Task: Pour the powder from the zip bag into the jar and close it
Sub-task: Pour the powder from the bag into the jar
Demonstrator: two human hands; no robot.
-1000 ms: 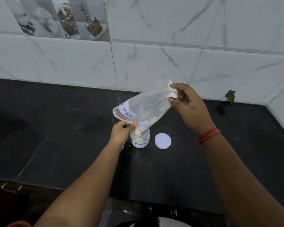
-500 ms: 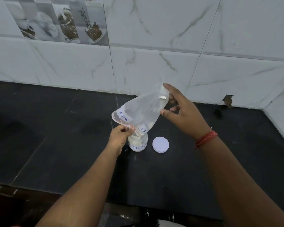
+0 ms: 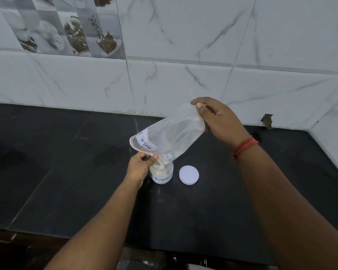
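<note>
A clear zip bag [image 3: 172, 136] with a white "MILK" label is tilted mouth-down over a small clear jar [image 3: 162, 173] labelled "POWDER". The jar stands on the black counter and holds pale powder. My left hand [image 3: 141, 165] pinches the bag's red-edged zip mouth right at the jar's opening. My right hand [image 3: 220, 120] holds the bag's raised bottom end, up and to the right. The bag looks almost empty. A round white lid [image 3: 189, 175] lies flat on the counter just right of the jar.
The black stone counter [image 3: 66, 162] runs back to a white marble-tile wall [image 3: 183, 55] that turns a corner at the right. A chipped hole [image 3: 267, 121] shows in the wall base. The counter's front edge lies near the bottom, with a drawer handle [image 3: 2, 235] below left.
My right hand has regripped the bag's bottom end after briefly opening its fingers. The powder that was in the bag has gone down towards the jar. My left hand stays at the jar.
</note>
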